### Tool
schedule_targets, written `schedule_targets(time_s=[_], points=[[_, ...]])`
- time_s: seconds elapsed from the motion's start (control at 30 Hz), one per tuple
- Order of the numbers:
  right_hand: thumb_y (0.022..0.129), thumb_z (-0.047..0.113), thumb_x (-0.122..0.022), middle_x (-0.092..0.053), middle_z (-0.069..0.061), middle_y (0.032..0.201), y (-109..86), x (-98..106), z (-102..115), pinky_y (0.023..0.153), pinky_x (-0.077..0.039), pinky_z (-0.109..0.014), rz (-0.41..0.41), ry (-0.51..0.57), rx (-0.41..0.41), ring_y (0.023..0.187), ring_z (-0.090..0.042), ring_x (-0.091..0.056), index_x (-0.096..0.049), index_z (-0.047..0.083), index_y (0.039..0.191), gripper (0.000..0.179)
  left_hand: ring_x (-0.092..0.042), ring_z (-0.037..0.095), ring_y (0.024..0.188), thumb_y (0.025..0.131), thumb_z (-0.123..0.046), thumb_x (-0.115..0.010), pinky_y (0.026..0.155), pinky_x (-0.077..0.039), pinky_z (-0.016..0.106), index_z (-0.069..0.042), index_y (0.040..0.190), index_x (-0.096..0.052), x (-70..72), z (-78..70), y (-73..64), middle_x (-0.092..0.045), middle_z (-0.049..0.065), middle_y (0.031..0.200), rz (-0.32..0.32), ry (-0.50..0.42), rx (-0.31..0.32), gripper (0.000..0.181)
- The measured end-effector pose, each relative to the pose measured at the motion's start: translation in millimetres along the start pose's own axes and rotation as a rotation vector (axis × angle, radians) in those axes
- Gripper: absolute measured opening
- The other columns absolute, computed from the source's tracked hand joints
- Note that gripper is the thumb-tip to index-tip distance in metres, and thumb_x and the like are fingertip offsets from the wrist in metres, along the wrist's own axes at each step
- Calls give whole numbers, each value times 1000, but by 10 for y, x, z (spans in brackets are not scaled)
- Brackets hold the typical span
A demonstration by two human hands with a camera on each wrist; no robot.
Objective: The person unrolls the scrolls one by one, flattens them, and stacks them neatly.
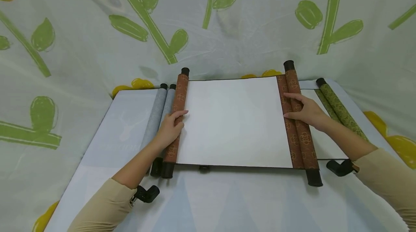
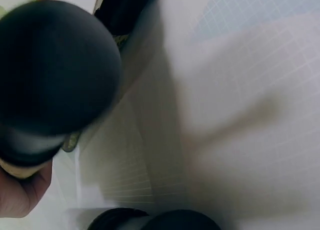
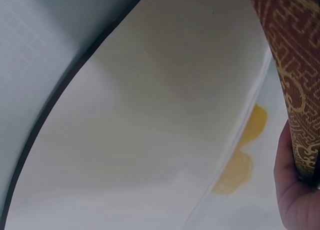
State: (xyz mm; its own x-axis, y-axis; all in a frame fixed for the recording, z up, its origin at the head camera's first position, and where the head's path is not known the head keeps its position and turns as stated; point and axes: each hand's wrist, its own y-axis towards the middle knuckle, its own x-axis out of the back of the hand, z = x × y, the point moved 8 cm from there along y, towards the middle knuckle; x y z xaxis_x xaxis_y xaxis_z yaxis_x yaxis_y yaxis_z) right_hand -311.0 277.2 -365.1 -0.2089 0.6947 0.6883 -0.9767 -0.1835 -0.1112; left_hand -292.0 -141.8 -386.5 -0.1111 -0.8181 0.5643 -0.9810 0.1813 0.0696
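A hanging scroll (image 1: pixel 234 123) with blank white paper is spread between two brown, gold-patterned rollers with black end knobs. My left hand (image 1: pixel 169 130) grips its left roller (image 1: pixel 180 94) around the middle, thumb and forefinger reaching onto the inner side. On the other side, my right hand (image 1: pixel 308 111) holds the right roller (image 1: pixel 304 138), its fingertips over the brown border strip. The left wrist view has a black end knob (image 2: pixel 55 65) filling the near left, with part of the hand below it. Brown brocade (image 3: pixel 295 85) rests against my right hand (image 3: pixel 295 200) in the right wrist view.
Beneath and left of the brown scroll lies a grey scroll (image 1: pixel 155 112) with black knobs. A green patterned scroll (image 1: pixel 344 112) lies at the right, partly covered by my forearm. They rest on a pale table (image 1: pixel 110 130), with a leaf-printed curtain (image 1: pixel 260 37) behind.
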Motion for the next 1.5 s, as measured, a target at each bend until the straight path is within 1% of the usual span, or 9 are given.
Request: schedule_targets(time_s=[0.1,0.2,0.3,0.53,0.7,0.9,1.03,1.13,1.5], points=[[84,22,-73,-13,-28,153,10,17,-14,102,-20,-67,-3,-4,-4,138,-50,-11,-26,12,150,82,-52,32,90,89,-7,-58,73,-45,38,-7,135,-52,-8,15,7,-51,27,115,9,-4,4,46],[83,22,-73,-13,-29,153,13,24,-19,102,-21,-67,-2,-3,-4,138,-50,-11,-27,12,150,82,-40,33,126,83,-12,-71,98,-37,47,-8,135,-51,-18,43,13,-43,20,140,17,-12,25,56],[84,20,-73,-13,-29,153,11,26,-25,102,-21,-67,-2,3,0,138,-50,-12,-27,11,150,81,-34,33,133,79,-10,-74,105,-30,52,-9,135,-50,-19,54,8,-41,17,143,22,-17,39,61],[84,22,-73,-13,-28,153,5,17,-53,102,-20,-67,11,12,2,138,-50,-12,-26,11,150,81,-40,33,113,83,-1,-59,86,-39,46,-10,138,-47,14,43,-32,-37,22,141,28,49,27,56],[84,22,-72,-13,-28,153,-2,33,-90,101,-20,-67,9,-7,-9,138,-50,-11,-26,12,150,81,-35,18,59,83,3,-49,55,-34,28,-7,136,-49,37,10,-25,-53,17,92,4,50,-33,54],[85,20,-71,-12,-28,153,-14,57,-106,101,-19,-68,12,-5,-5,138,-50,-9,-25,11,150,81,-23,9,45,86,3,-46,46,-28,23,-4,132,-53,22,4,-8,-27,0,54,5,23,-61,47],[85,19,-71,-12,-28,153,-16,68,-106,101,-19,-68,11,-10,-4,138,-50,-9,-25,10,150,80,-50,23,80,87,-7,-61,70,-43,34,-10,134,-52,12,42,-12,-56,14,92,6,43,0,48],[85,18,-71,-13,-29,153,-17,73,-106,101,-19,-68,9,-15,-5,138,-50,-9,-25,10,150,80,-37,32,123,83,-14,-70,95,-36,48,-13,136,-51,6,60,-18,-40,19,138,12,43,49,56],[84,19,-72,-12,-29,153,-6,73,-145,101,-19,-68,13,-15,-11,138,-50,-10,-26,10,150,81,-35,36,130,84,-4,-65,101,-33,53,-8,136,-49,12,36,-12,-38,22,141,11,31,20,55]])
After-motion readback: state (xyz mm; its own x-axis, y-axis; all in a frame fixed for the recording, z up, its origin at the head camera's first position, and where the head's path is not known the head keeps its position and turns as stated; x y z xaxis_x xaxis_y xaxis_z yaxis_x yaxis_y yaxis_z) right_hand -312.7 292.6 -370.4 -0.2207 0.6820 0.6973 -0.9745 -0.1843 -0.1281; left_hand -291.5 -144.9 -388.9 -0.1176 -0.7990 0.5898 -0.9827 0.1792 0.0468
